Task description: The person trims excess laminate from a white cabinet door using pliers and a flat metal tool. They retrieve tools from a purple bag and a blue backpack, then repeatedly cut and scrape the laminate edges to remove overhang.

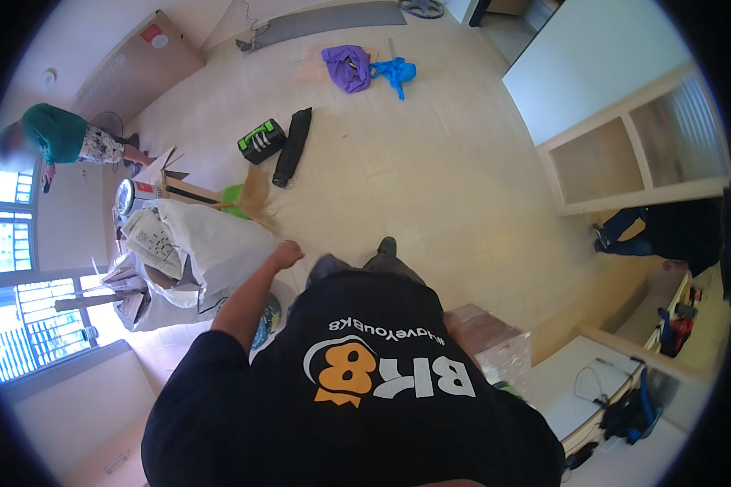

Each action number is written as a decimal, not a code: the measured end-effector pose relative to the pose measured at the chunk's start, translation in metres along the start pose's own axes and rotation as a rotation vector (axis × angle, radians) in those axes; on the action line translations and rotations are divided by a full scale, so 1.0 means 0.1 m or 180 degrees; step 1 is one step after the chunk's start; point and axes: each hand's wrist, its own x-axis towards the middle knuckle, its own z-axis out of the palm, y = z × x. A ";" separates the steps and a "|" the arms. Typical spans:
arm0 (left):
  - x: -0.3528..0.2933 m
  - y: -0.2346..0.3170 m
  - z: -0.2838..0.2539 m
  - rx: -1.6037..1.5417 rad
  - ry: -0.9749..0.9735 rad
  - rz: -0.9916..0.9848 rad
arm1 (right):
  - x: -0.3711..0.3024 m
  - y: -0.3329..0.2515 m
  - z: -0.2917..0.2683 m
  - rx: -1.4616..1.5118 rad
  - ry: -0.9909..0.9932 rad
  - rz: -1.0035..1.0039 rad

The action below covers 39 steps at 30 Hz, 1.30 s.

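Note:
My left hand (285, 256) hangs beside my left hip with its fingers curled in, and nothing shows in it. Nearest to it stands a large white woven sack (219, 235), stuffed with paper and cardboard. A straw broom head (257, 197) and a green dustpan (233, 200) are just beyond the hand, apart from it. Part of my right forearm (456, 331) shows beside my black shirt; the hand is hidden. Close to that forearm is a brown box wrapped in clear plastic (495, 337).
A green-and-black case (261, 141) and a long black bag (293, 148) lie ahead. Farther are purple (347, 68) and blue bags (395, 75). One person (61, 138) stands at left; another (666, 235) is at right near a framed panel (642, 146). A white board (581, 381) lies lower right.

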 end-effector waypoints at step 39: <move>5.81 1.54 -4.19 -0.0615 0.0530 -0.0422 | 7.52 -1.10 -5.34 0.1721 -0.0034 0.1332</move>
